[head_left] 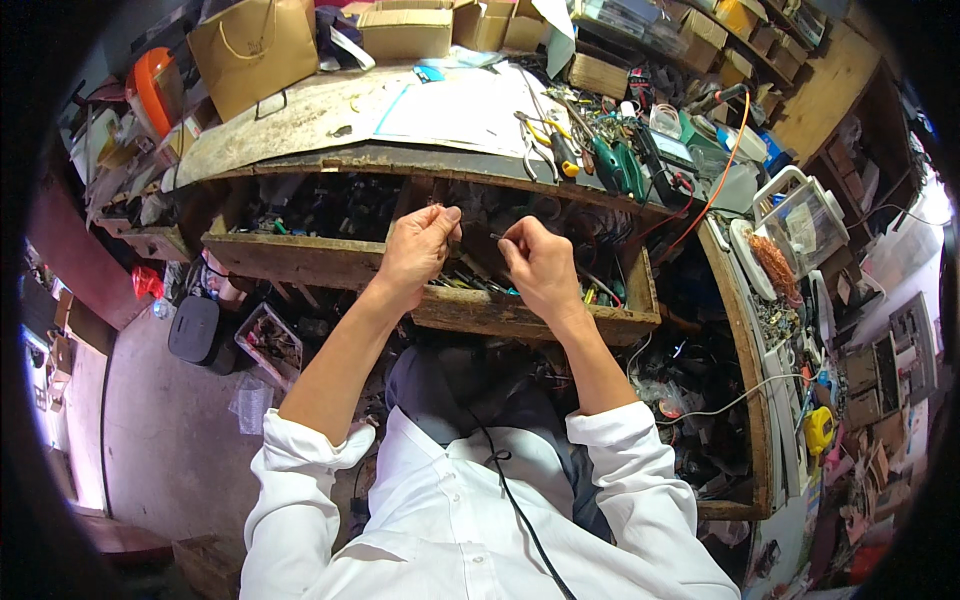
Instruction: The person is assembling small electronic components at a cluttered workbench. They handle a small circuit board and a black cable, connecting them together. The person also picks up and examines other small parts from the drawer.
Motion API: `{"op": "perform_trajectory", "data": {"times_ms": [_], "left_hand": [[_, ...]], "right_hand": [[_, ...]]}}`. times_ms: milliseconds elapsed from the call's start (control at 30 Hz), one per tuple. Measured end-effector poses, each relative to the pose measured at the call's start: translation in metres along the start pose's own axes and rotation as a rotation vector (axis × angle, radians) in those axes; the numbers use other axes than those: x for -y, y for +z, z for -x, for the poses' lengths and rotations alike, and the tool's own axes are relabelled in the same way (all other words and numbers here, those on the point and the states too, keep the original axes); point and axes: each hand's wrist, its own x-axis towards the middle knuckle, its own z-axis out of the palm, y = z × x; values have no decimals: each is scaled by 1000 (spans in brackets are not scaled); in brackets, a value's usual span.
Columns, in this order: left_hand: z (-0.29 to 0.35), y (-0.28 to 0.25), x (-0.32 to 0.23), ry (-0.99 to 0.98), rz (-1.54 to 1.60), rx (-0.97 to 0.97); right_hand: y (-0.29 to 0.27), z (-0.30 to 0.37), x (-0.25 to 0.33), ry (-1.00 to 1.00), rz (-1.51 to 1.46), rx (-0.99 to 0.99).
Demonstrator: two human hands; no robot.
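My left hand point(420, 250) is closed in a pinch above the open wooden drawer point(540, 318). What its fingertips hold, if anything, is too small to make out. A short gap to the right, my right hand point(541, 268) is also pinched, and a tiny thin piece with a pale tip pokes out from its fingertips toward the left hand. The kind of this piece cannot be told. Below both hands the drawer holds pens, cables and other small parts in a jumble.
A second open drawer point(300, 256) full of small parts is at left. On the bench lie white paper point(460, 108), yellow-handled pliers point(535, 140) and green-handled tools point(615, 165). An orange cable point(738, 150) hangs at right, above a yellow tape measure point(819, 431).
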Motion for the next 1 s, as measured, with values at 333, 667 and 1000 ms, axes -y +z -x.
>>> {"op": "perform_trajectory", "data": {"times_ms": [333, 667, 1000], "left_hand": [[-16, 4, 1, 53, -156, -18], [-7, 0, -5, -65, 80, -38], [24, 1, -30, 179, 423, 51]], "right_hand": [[-7, -2, 0, -99, 103, 109], [-33, -4, -6, 532, -1159, 324], [-20, 17, -4, 486, -1242, 355]]}}
